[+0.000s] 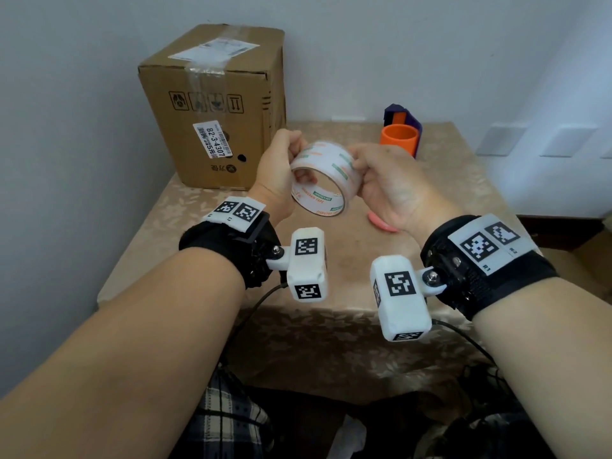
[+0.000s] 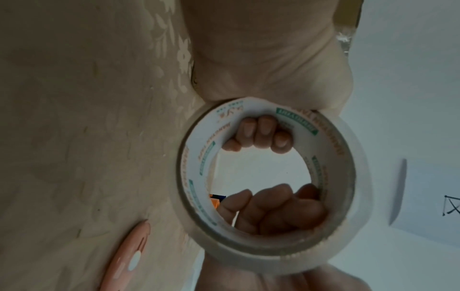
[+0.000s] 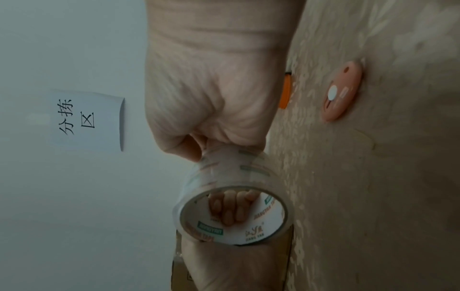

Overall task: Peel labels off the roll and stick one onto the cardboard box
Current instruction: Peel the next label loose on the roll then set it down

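A clear tape roll (image 1: 326,175) with a white printed core is held in the air above the table, between both hands. My left hand (image 1: 296,160) grips its left side, thumb on the outside and fingers (image 2: 259,133) curled inside the core. My right hand (image 1: 361,167) pinches the roll's outer wrap on the right, with fingertips (image 2: 271,210) bunched at the far rim. The roll (image 3: 231,173) hangs just below my right palm. The cardboard box (image 1: 212,104) stands upright at the table's back left, taped shut, with a white barcode label (image 1: 212,139) on its front.
An orange cup (image 1: 399,139) and a dark purple holder (image 1: 402,115) stand at the back right. A pink disc (image 1: 384,225) lies on the tablecloth (image 1: 185,233) under my right hand. A paper sign (image 3: 84,120) hangs on the wall. The box is close behind my left hand.
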